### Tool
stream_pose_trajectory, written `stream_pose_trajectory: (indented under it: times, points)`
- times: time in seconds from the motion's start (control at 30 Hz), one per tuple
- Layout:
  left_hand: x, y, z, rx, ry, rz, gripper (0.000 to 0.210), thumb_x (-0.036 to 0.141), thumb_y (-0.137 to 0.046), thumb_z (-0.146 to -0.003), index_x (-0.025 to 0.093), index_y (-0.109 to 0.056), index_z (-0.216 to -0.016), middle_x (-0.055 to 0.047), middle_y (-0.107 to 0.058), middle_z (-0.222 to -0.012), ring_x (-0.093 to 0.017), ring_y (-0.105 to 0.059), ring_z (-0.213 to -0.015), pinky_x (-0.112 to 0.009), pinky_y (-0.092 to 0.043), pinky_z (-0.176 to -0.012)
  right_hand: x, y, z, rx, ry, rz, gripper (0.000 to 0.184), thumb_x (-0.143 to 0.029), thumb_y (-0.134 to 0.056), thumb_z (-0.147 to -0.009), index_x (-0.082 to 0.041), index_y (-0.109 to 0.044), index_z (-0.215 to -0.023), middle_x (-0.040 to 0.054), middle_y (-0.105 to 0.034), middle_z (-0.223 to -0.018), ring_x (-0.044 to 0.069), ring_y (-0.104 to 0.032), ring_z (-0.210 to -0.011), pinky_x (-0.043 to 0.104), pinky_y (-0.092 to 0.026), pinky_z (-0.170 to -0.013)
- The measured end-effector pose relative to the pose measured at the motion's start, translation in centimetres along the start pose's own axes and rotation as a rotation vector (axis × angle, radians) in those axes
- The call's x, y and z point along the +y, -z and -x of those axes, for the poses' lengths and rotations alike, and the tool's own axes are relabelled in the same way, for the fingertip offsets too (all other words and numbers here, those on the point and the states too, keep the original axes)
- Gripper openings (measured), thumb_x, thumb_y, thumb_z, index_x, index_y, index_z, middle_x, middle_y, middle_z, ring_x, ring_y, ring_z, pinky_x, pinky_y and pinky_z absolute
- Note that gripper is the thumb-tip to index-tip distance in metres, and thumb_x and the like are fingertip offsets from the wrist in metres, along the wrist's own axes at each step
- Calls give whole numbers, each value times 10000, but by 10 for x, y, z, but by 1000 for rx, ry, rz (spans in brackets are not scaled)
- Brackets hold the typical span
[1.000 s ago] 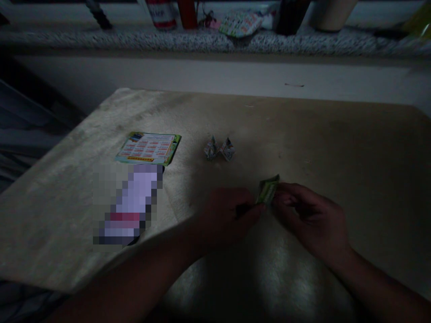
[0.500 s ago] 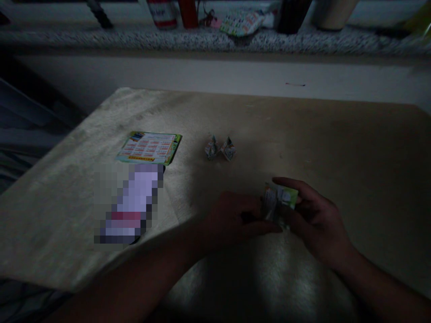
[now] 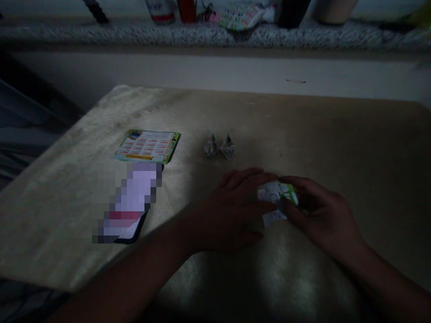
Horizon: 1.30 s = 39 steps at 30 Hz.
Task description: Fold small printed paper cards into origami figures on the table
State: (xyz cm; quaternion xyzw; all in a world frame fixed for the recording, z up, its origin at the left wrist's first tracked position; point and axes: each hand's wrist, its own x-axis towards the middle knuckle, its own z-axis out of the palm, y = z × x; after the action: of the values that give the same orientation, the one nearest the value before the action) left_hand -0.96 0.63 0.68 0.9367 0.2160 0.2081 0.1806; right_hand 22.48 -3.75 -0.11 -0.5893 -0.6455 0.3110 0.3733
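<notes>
A small piece of folded printed paper (image 3: pixel 272 194), white with a green edge, is in my right hand (image 3: pixel 325 217), pinched between thumb and fingers. My left hand (image 3: pixel 229 211) reaches in from the left with its fingers spread. Its fingertips lie at the paper's left and upper edges; whether they press on it I cannot tell. Behind the hands, a small folded paper figure (image 3: pixel 227 148) with two pointed peaks stands on the table. The light is dim, and the right fingers behind the paper are partly hidden.
To the left on the table (image 3: pixel 336 134) lie a printed card (image 3: pixel 148 146) and a phone (image 3: pixel 133 233), its screen mostly pixelated. A speckled stone sill (image 3: pixel 202 38) runs along the back, bearing a red-and-white container (image 3: pixel 160 11), a crumpled printed packet (image 3: pixel 240 17) and a dark container (image 3: pixel 292 13).
My left fingers have opened from their closed grip at the paper's left side and spread out. The paper has turned, showing more of its white face. My right hand keeps its hold.
</notes>
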Motion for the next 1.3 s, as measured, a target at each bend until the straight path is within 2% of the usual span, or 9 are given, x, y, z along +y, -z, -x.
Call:
stream_pose_trajectory:
  times: [0.17,0.3,0.37,0.47,0.53,0.73,1.0,1.1,1.3]
  points:
    - [-4,1,-1,-77,-41,-83,272,222,-581,-951,252,-705,-1191,-64,-613,-1401,-240,-496,-1342,-450,-309,-1174,0,-1,-1,-30,14,34,296,-174,-667,-809,-208,-696,-1102,40,-782,-852,178,-718,-634,263,-556,-506]
    - [-8,1,-2,-129,-35,-81,200,247,-602,-945,252,-751,-1078,-73,-645,-1335,-241,-543,-1270,-437,-341,-1131,1,-1,-1,-68,27,67,294,-146,-671,-805,-222,-704,-1087,0,-739,-747,150,-674,-563,255,-544,-497]
    - [-9,1,-2,-169,-26,-70,182,270,-615,-942,253,-751,-1061,-74,-644,-1328,-247,-543,-1267,-444,-341,-1120,3,1,-2,-103,70,119,313,-124,-674,-802,-240,-705,-1091,11,-740,-824,164,-691,-639,277,-562,-551]
    - [-10,3,-2,-227,-13,-42,191,281,-622,-940,254,-742,-1086,-70,-641,-1327,-246,-552,-1257,-450,-341,-1117,7,4,-3,-171,174,175,362,-112,-683,-794,-256,-695,-1126,62,-724,-1125,231,-714,-965,374,-597,-808]
    - [-9,4,-2,-229,-8,-27,192,278,-633,-932,253,-741,-1088,-72,-639,-1329,-247,-551,-1264,-454,-339,-1121,11,6,-3,-189,251,233,390,-131,-701,-782,-260,-689,-1150,84,-680,-1239,279,-663,-1128,456,-558,-938]
    - [-9,4,-3,-194,-10,-23,175,209,-627,-921,249,-754,-1035,-71,-666,-1269,-248,-564,-1250,-460,-366,-1104,18,9,-3,-243,350,449,467,-177,-722,-760,-272,-667,-1214,118,-498,-1485,365,-474,-1373,567,-430,-1072]
    - [-8,4,-3,-217,-14,-39,209,205,-597,-932,240,-734,-1086,-89,-662,-1256,-257,-569,-1229,-476,-365,-1102,19,5,-4,-295,349,525,501,-223,-725,-758,-267,-614,-1245,123,-421,-1535,371,-393,-1438,572,-362,-1118]
    - [-8,4,-3,-206,-3,-35,197,202,-608,-924,240,-738,-1068,-84,-661,-1251,-254,-573,-1216,-470,-368,-1101,17,5,-4,-318,319,527,462,-229,-711,-776,-274,-604,-1223,121,-419,-1531,362,-372,-1451,579,-349,-1117]
    - [-8,4,-3,-213,-1,-49,187,215,-607,-930,246,-744,-1053,-89,-660,-1217,-252,-569,-1190,-451,-378,-1077,20,5,-3,-315,323,529,498,-227,-714,-785,-294,-565,-1255,117,-416,-1537,355,-368,-1456,571,-341,-1119]
